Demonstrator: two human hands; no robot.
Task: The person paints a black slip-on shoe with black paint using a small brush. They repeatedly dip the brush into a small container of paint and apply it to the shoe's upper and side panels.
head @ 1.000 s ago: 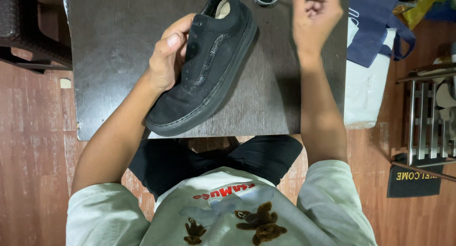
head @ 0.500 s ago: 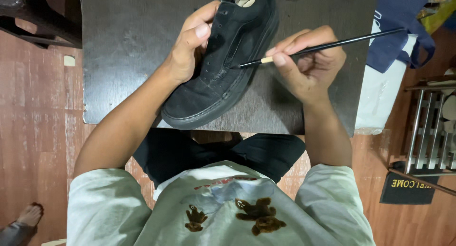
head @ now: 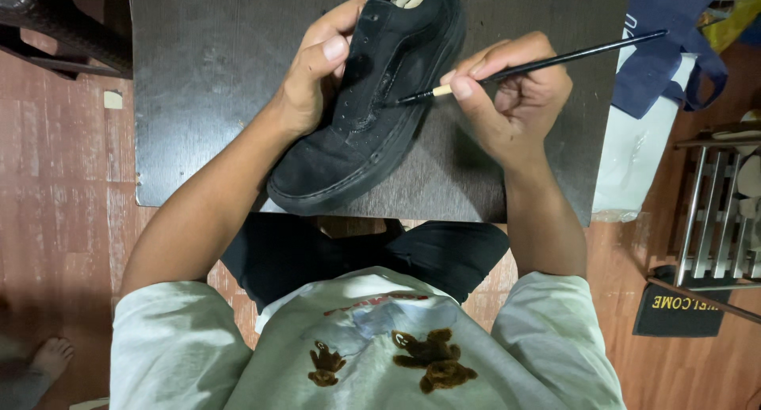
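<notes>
We see the black shoe (head: 369, 113) lying diagonally on the dark desk (head: 206, 77), toe toward us, heel away. The left hand (head: 313, 77) clasps its upper, fingers (head: 333, 45) closed over the lacing. The right hand (head: 515, 97) pinches a thin brush (head: 539, 64), whose tip meets the shoe's right side, handle pointing up-right.

dark tabletop (head: 206, 85) | navy tote bag (head: 662, 69) at its right edge, white plastic bag (head: 630, 168) below it | metal rack (head: 717, 220) far right | black doormat (head: 678, 311) on reddish wooden floor (head: 55, 188) | someone's bare foot (head: 51, 356) lower left
</notes>
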